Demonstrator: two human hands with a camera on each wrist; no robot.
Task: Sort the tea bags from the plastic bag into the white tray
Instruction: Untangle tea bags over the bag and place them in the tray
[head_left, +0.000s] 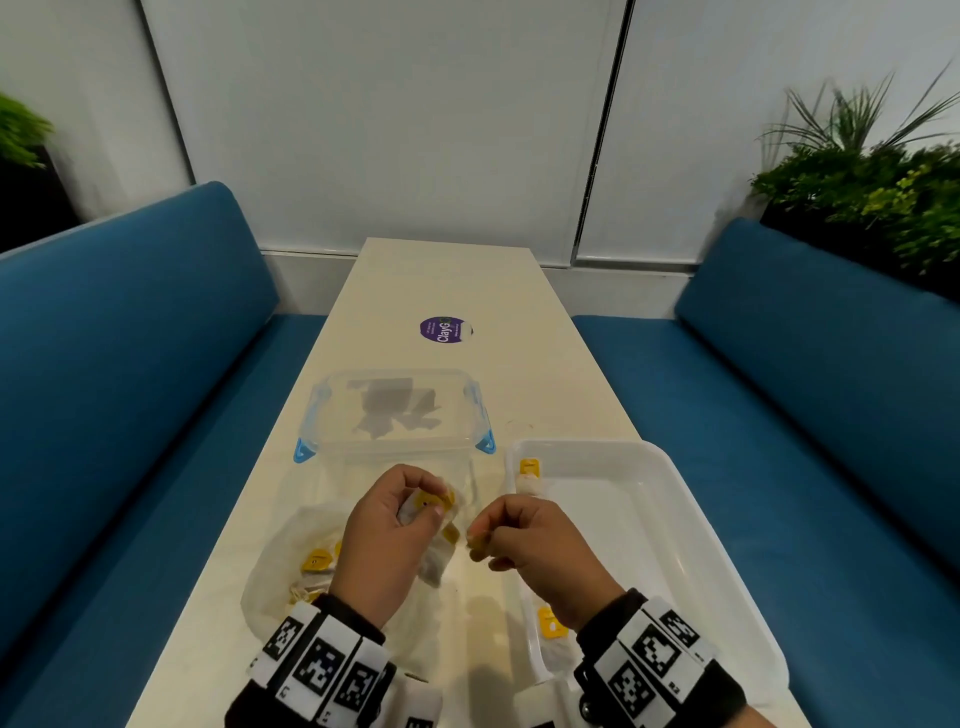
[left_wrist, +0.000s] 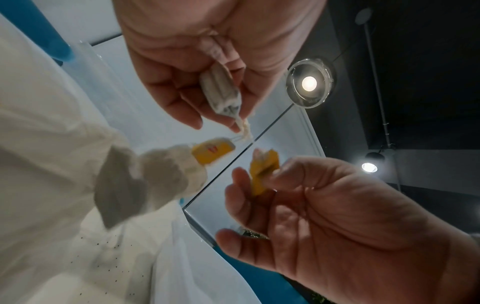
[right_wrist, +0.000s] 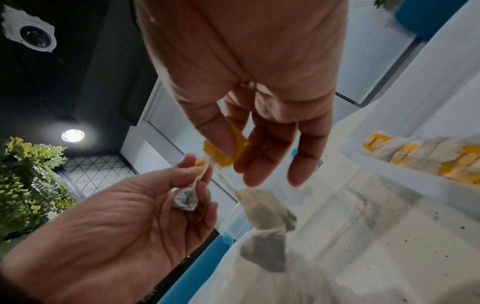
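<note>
On the long cream table (head_left: 545, 332), between two blue benches (head_left: 130, 364): clear lidded container (head_left: 395, 410) with blue clips at mid-table, a purple round sticker (head_left: 444, 329) beyond it. White tray (head_left: 691, 525) sits near right, just right of the container; tea bags with yellow tags lie along its left wall (head_left: 530, 475), several in a row in the right wrist view (right_wrist: 415, 156). Clear plastic bag (head_left: 275, 566) lies near left, under the left wrist, more yellow-tagged tea bags inside (head_left: 317, 561).

Both hands raised above the table, between bag and tray, close together.

Left hand (head_left: 387, 530) curled round a scrunched tea bag (left_wrist: 221, 90), its string end sticking out past the fingertips.

Right hand (head_left: 530, 540) pinches a yellow tag (right_wrist: 223, 152) between thumb and fingers; another tea bag (right_wrist: 267, 228) hangs below it by the string. A second yellow tag (left_wrist: 213, 152) shows by that hanging bag in the left wrist view.

Strings of the two bags look tangled near the tags; exact knot too blurred to tell.
</note>
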